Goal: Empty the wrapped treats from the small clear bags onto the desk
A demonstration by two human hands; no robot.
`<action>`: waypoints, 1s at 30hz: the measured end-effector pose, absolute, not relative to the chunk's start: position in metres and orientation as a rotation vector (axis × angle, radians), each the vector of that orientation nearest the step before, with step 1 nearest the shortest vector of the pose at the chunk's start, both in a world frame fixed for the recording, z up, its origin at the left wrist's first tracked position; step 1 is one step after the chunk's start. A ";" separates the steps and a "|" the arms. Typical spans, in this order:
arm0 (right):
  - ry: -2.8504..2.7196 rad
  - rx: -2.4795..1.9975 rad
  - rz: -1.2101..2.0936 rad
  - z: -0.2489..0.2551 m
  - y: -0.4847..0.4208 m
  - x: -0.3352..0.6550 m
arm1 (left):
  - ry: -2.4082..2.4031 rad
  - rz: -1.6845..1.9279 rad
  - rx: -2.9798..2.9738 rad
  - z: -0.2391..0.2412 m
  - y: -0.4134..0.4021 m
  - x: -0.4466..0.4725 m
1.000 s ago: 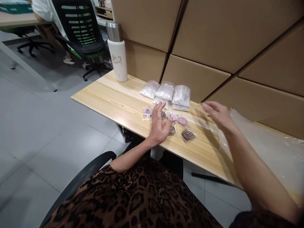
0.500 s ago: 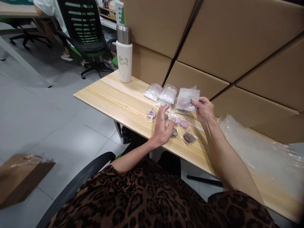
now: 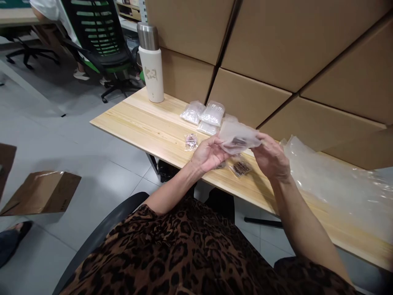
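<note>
You hold a clear bag [image 3: 242, 133] up in the air with both hands, just above the table [image 3: 147, 123] and close to its front edge; the bag lies nearly flat, and its long side runs from left to right, from one hand to the other; your left hand [image 3: 209, 153] is at the left end with the palm turned up, and its fingers [image 3: 221, 144] are closed on that end; your right hand [image 3: 272, 159] is at the right end, and its fingers [image 3: 258, 141] are pinched shut on that end; both hands touch the bag, so neither one is nearer; a small dark thing [image 3: 237, 141] shows through the bag near its middle, between your two hands, and you cannot tell from here if it is all the way inside; right under the bag a brown packet [image 3: 241, 168] lies on the table, not touching your hands; a pink packet [image 3: 190, 141] lies just to the left of your left hand; some white bags [image 3: 213, 114] sit behind, closer to the cardboard boxes [image 3: 260, 41]; a tall white bottle [image 3: 151, 61] stands well apart at the far left corner; a big clear plastic sheet [image 3: 331, 180] lies on the table just beside your right hand.
</note>
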State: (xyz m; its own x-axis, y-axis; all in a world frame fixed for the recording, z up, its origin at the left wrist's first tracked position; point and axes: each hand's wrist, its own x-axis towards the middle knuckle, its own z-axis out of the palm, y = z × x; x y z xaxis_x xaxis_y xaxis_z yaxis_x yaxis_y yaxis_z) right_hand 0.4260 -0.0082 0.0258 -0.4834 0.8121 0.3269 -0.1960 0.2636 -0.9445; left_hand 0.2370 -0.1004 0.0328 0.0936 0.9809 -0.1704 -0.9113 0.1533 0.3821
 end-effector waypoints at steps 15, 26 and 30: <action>-1.600 -0.978 1.146 0.028 0.024 0.416 | 0.640 1.335 0.385 0.023 -0.105 0.254; -2.518 -0.644 0.128 0.050 -0.029 0.416 | 0.445 1.644 -0.019 0.038 -0.097 0.258; -2.516 -0.575 0.068 0.039 -0.028 0.410 | 0.421 1.645 -0.104 0.041 -0.098 0.256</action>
